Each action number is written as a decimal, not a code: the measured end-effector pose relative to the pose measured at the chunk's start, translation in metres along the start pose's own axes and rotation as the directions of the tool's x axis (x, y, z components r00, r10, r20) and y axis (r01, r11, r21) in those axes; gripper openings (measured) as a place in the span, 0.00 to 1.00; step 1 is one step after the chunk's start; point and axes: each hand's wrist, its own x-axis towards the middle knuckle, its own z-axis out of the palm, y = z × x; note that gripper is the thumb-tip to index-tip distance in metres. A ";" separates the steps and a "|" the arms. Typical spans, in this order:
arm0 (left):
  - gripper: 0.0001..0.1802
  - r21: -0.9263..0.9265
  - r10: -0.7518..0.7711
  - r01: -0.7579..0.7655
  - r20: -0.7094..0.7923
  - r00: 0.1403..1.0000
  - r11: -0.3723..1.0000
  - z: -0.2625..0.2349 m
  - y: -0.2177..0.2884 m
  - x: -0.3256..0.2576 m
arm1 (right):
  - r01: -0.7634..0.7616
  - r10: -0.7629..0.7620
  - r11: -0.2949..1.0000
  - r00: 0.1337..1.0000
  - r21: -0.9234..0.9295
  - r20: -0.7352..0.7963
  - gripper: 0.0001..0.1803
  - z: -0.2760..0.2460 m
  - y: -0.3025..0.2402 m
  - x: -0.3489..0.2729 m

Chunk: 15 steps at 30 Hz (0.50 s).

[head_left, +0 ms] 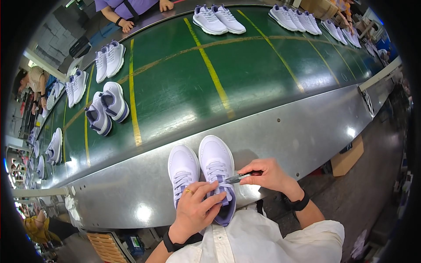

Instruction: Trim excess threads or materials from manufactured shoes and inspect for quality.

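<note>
A pair of pale lavender sneakers stands side by side on the metal ledge in front of me, toes pointing away. My left hand (199, 204) bends over the right sneaker (216, 154), its fingers pinching the laces near the tongue. The left sneaker (183, 161) is partly covered by that same hand. From the right, my right hand (265, 175) grips a small dark-grey pointed tool (237, 178), which looks like thread snips. The tool's tip meets the laces at the upper eyelets of the right sneaker. Exactly what the left fingertips pinch is partly hidden.
Beyond the metal ledge (302, 127) runs a green conveyor belt (171, 87) with yellow lines. Pairs of similar sneakers (108, 107) sit along it, left and far. A co-worker's hand (126, 25) rests at the far edge. A cardboard piece (347, 156) is below right.
</note>
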 end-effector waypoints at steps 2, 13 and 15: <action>0.19 -0.004 0.000 0.000 -0.001 1.000 1.000 0.001 0.000 0.000 | 0.052 -0.051 0.997 0.998 -0.048 0.029 0.13 -0.005 -0.004 0.002; 0.18 0.066 0.055 -0.053 -0.037 0.998 0.996 -0.003 0.008 0.000 | -0.109 0.117 0.991 0.987 0.075 -0.112 0.09 0.006 -0.002 -0.014; 0.18 -0.008 0.041 -0.042 -0.136 0.990 0.999 -0.013 0.003 -0.014 | -0.079 0.090 0.994 0.984 0.077 -0.154 0.09 0.003 0.000 -0.016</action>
